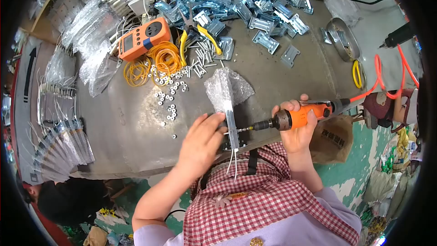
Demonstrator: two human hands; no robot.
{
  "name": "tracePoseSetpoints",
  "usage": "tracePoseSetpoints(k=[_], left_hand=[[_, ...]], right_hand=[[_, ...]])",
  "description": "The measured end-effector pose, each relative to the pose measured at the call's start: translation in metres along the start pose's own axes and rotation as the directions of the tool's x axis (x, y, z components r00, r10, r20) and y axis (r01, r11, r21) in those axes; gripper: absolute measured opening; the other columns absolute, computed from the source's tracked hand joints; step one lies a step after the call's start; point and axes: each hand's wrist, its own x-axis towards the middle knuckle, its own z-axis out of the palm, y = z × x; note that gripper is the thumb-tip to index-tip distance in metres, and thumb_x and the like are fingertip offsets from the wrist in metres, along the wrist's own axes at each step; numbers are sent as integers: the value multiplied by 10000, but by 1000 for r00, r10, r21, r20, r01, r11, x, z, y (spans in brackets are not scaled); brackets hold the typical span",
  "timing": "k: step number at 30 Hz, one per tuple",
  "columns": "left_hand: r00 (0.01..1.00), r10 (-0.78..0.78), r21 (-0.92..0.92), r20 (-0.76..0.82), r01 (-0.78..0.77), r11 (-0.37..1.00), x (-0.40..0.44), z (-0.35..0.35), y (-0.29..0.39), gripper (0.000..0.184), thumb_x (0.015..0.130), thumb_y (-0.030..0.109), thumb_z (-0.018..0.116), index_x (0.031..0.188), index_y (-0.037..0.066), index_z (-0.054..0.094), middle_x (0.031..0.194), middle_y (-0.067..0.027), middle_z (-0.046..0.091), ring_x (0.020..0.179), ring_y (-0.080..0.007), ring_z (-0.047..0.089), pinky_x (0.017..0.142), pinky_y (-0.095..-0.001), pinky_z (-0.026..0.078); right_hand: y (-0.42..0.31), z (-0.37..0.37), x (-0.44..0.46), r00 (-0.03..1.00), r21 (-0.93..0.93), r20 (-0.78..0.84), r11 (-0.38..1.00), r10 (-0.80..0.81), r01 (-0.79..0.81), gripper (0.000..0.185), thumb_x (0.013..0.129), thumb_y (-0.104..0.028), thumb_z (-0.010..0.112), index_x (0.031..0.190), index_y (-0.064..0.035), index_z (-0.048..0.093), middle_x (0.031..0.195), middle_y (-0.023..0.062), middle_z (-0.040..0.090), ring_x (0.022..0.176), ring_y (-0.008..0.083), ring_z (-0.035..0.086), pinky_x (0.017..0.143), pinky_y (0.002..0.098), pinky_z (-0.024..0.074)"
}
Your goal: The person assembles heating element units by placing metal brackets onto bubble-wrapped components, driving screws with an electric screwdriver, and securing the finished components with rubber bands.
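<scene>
A long silver metal bar point(231, 127) stands out from the table's near edge, its far part wrapped in bubble wrap point(221, 92) and two white wires point(235, 166) hanging from its near end. My left hand point(201, 140) has its fingers closed against the bar's left side, beside a small metal pin point(225, 133). An orange power screwdriver point(304, 116) with a coiled red hose is gripped in my right hand point(298, 132). Its bit points left and meets the bar's right side. A dark metal piece point(241, 145) lies partly hidden under the bar.
Blue-silver metal brackets point(246, 0) are heaped at the back. Yellow-handled pliers point(200, 32), an orange meter point(144, 38), rubber bands point(165, 57), metal spacers point(202, 57) and white washers point(170, 105) lie left of centre. Wired bars point(66, 143) fan out leftward. A metal tray point(344, 41) is at right.
</scene>
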Motion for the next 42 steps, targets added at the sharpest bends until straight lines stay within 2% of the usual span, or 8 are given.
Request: tracePoseSetpoints(k=[3, 7, 15, 19, 23, 36, 39, 42], left_hand=[[983, -97, 71, -159, 109, 991, 13, -13, -30, 97, 687, -28, 608, 765, 29, 608, 821, -99, 617, 757, -266, 587, 654, -362, 472], [949, -279, 256, -146, 309, 916, 37, -20, -54, 172, 710, -19, 617, 855, 40, 546, 786, -101, 580, 781, -292, 546, 732, -394, 412], [990, -131, 282, 53, 110, 953, 28, -26, -45, 150, 693, -11, 618, 805, 40, 534, 773, -99, 569, 753, -286, 544, 734, -378, 426], [790, -541, -619, 290, 585, 524, -1, -19, -8, 122, 760, -26, 636, 858, 4, 570, 926, -81, 632, 864, -159, 590, 792, -270, 445], [701, -634, -811, 326, 552, 193, 0, -13, 14, 128, 764, -64, 615, 843, 8, 543, 918, -97, 606, 858, -144, 559, 793, -257, 427], [740, -652, -894, 166, 392, 217, -10, 7, 24, 124, 766, -55, 620, 834, 5, 535, 910, -103, 581, 829, -134, 540, 768, -249, 418], [739, -639, -806, 215, 504, 311, -4, 0, 20, 108, 786, -22, 610, 855, 0, 529, 868, -67, 560, 801, -123, 519, 739, -239, 413], [875, -305, -505, 377, 470, 724, 12, -18, 8, 280, 757, 179, 682, 863, 6, 490, 825, -116, 535, 753, -264, 532, 695, -326, 434]], right_hand=[[3, 0, -1, 999, 32, -38, 999, -18, 19, 362, 812, -280, 619, 1114, -168, 453, 895, 23, 535, 947, 181, 490, 972, 495, 331], [2, 1, 0, 999, 35, -38, 999, -5, 7, 370, 808, -284, 616, 1117, -170, 447, 885, 24, 534, 942, 182, 492, 963, 490, 340], [1, 2, 0, 1000, 25, 11, 1000, -13, 13, 369, 812, -283, 605, 1125, -165, 448, 901, 36, 543, 951, 195, 492, 957, 485, 346], [1, 1, -1, 1000, 29, 9, 999, -21, 21, 355, 828, -265, 583, 1138, -156, 448, 911, 47, 549, 954, 201, 494, 955, 490, 350], [0, 3, -1, 1000, 26, 13, 1000, -16, 15, 340, 840, -252, 565, 1140, -147, 447, 914, 50, 549, 952, 202, 493, 952, 490, 353], [2, 1, -5, 1000, 34, 15, 999, -16, 16, 331, 844, -265, 553, 1139, -151, 458, 902, 42, 531, 958, 202, 478, 939, 475, 367], [2, 2, -5, 1000, 26, -13, 999, -22, 22, 341, 843, -274, 558, 1143, -149, 455, 900, 42, 532, 956, 201, 479, 934, 474, 372], [1, 3, -4, 1000, 51, -24, 999, 1, 1, 336, 842, -280, 563, 1134, -147, 458, 895, 39, 533, 949, 198, 483, 931, 474, 374]])
